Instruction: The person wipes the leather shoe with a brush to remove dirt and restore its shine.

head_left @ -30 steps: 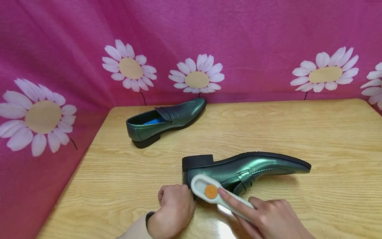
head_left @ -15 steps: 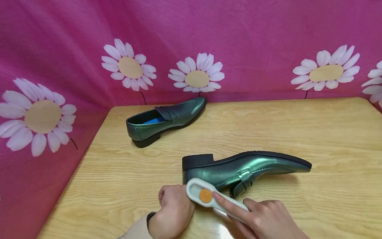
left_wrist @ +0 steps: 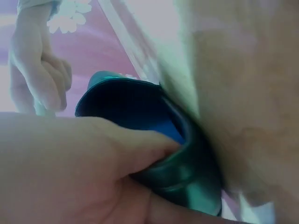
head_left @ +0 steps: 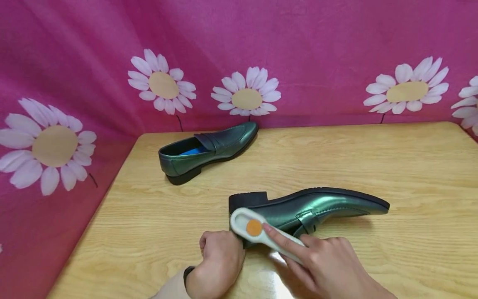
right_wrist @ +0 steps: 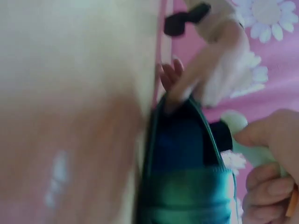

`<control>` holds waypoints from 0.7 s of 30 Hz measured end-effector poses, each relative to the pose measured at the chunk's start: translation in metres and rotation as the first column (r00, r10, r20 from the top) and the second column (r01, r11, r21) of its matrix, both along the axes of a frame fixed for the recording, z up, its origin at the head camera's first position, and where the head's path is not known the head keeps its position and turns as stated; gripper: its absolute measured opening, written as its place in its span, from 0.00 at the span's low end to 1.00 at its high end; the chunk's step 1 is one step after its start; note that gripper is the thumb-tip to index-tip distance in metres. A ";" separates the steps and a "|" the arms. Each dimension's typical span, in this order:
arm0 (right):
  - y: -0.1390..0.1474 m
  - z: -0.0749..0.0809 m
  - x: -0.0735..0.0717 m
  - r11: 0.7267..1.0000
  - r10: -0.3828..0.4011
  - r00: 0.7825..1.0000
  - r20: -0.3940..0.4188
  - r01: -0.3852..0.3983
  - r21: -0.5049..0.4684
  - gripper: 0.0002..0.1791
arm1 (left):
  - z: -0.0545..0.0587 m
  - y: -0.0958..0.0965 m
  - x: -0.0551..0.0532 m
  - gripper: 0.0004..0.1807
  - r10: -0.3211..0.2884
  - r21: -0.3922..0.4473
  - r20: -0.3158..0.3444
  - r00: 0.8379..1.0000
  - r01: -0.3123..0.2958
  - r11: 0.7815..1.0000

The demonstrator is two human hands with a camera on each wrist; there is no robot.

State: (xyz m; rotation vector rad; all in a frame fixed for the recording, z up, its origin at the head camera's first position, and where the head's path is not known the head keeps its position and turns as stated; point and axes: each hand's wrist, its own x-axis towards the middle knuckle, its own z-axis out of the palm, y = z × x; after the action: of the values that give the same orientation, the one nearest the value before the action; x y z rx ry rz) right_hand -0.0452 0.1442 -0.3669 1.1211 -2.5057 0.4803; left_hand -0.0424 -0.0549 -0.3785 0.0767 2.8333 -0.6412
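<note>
A dark green loafer (head_left: 284, 216) lies on its side, toe pointing right and sole facing away from me. My left hand (head_left: 220, 259) grips its heel end; in the left wrist view the thumb (left_wrist: 154, 147) reaches inside the opening, over the blue insole (left_wrist: 163, 126). My right hand (head_left: 332, 265) holds a white long-handled brush (head_left: 274, 241), index finger extended along it up to an orange round button (head_left: 254, 228). The brush head overlaps the loafer's side near the heel, its underside hidden. In the right wrist view, fingers curl round the handle (right_wrist: 257, 154).
Another matching loafer (head_left: 231, 143) stands upright at the back left of the wooden table (head_left: 373, 162). Behind and to the left hangs a pink curtain (head_left: 313, 41) with large daisies. A black band (head_left: 189, 270) circles the left wrist.
The brush first slid down and left toward the loafer's opening, then came back up toward the heel. The left hand and both loafers have stayed practically in place.
</note>
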 end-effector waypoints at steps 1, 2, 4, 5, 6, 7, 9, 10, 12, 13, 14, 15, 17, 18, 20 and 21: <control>0.003 0.001 -0.002 0.999 -0.035 0.999 -0.036 0.035 -0.001 0.26 | -0.001 -0.001 -0.001 0.20 -0.001 0.032 -0.011 1.000 0.001 1.000; 0.005 0.002 -0.004 0.998 -0.065 0.996 -0.060 0.065 -0.004 0.27 | -0.001 -0.004 -0.001 0.22 -0.004 0.067 -0.021 1.000 0.006 0.998; 0.010 0.005 -0.006 0.997 -0.079 0.996 -0.040 0.079 0.012 0.28 | -0.003 -0.009 -0.002 0.24 -0.033 0.144 -0.043 0.999 0.039 0.989; 0.012 0.006 -0.006 0.998 -0.057 0.998 -0.028 0.057 0.023 0.27 | -0.003 -0.012 -0.001 0.23 -0.045 0.186 -0.061 0.997 0.055 0.981; 0.013 0.006 -0.006 0.999 -0.019 1.000 -0.007 0.019 0.033 0.26 | -0.004 -0.015 -0.001 0.22 -0.059 0.235 -0.095 0.994 0.080 0.969; 0.014 0.007 -0.005 0.999 0.023 0.999 0.034 -0.024 0.035 0.27 | -0.005 -0.018 0.000 0.21 -0.070 0.279 -0.124 0.990 0.103 0.955; 0.015 0.010 -0.005 0.996 0.053 0.992 0.117 -0.061 0.060 0.33 | -0.004 -0.022 -0.001 0.21 -0.101 0.329 -0.132 0.986 0.140 0.934; 0.015 0.011 -0.006 0.997 0.052 0.993 0.107 -0.058 0.058 0.33 | -0.003 -0.024 -0.002 0.21 -0.117 0.349 -0.132 0.984 0.157 0.924; 0.016 0.011 -0.009 0.999 0.023 0.999 0.030 -0.024 0.035 0.27 | -0.001 -0.026 -0.004 0.21 -0.142 0.379 -0.095 0.985 0.168 0.910; 0.017 0.012 -0.009 0.999 -0.011 0.999 0.047 0.009 0.047 0.28 | 0.000 -0.027 -0.005 0.21 -0.153 0.385 -0.072 0.985 0.170 0.907; 0.017 0.012 -0.010 0.999 -0.015 1.000 0.024 0.014 0.040 0.28 | 0.001 -0.027 -0.005 0.21 -0.168 0.386 -0.065 0.984 0.180 0.905; 0.017 0.011 -0.010 0.999 0.010 1.000 0.017 -0.011 0.031 0.27 | -0.001 -0.029 -0.005 0.21 -0.168 0.417 -0.092 0.982 0.191 0.889; 0.017 0.010 -0.009 0.997 0.076 0.996 0.057 -0.077 0.026 0.27 | -0.002 -0.030 -0.003 0.20 -0.158 0.462 -0.145 0.977 0.208 0.862; 0.017 0.011 -0.008 0.996 0.075 0.989 0.128 -0.081 0.042 0.29 | -0.003 -0.031 -0.003 0.20 -0.163 0.462 -0.163 0.973 0.221 0.859; 0.017 0.011 -0.010 0.998 0.064 0.995 0.071 -0.066 0.022 0.26 | -0.003 -0.031 -0.005 0.20 -0.167 0.469 -0.172 0.971 0.229 0.853; 0.018 0.012 -0.011 0.999 0.030 0.999 0.041 -0.031 0.022 0.25 | -0.002 -0.031 -0.006 0.19 -0.169 0.473 -0.156 0.973 0.223 0.852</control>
State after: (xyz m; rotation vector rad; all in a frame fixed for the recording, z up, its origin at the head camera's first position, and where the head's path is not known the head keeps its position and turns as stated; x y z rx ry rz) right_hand -0.0562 0.1617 -0.3548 1.1710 -2.5382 0.4884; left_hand -0.0479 -0.0855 -0.3805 0.4364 3.0471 0.0618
